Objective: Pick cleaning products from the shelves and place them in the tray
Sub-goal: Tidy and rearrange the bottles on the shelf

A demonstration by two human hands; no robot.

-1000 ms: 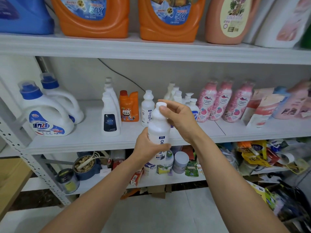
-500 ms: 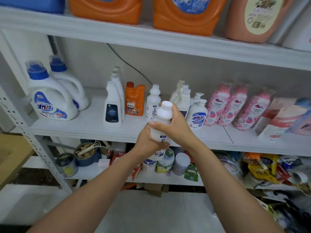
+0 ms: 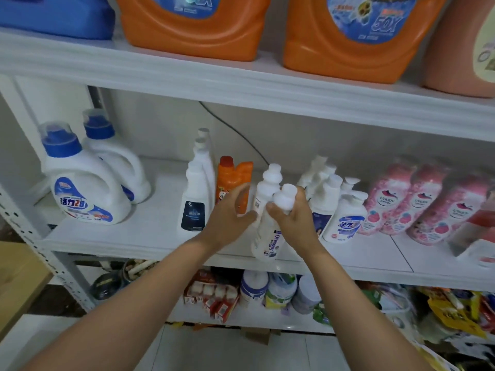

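Presently one white bottle (image 3: 267,242) is off the shelf (image 3: 128,234) and in hand. The right hand (image 3: 294,223) has its fingers curled round the neck, just below the cap (image 3: 286,196), and the bottle hangs tilted in front of the shelf edge. The left hand (image 3: 227,218) sits just beside it, fingers loosely spread before the orange bottle (image 3: 227,175). It appears to hold nothing, though motion blur leaves the fingertips uncertain. A twin bottle (image 3: 269,186) stands upright on the shelf right behind the held one.

Progress, as judged: picking is under way, but this bottle is not yet placed. No tray is in view, so its contents cannot be reported. Many products remain on the shelf.

Obscured:
- whether the left thumb touches the held bottle
- its label (image 3: 272,245), beyond a few letters
- the jugs (image 3: 195,30) above, cut off by the frame
- the lower shelf (image 3: 241,321), cluttered and dim
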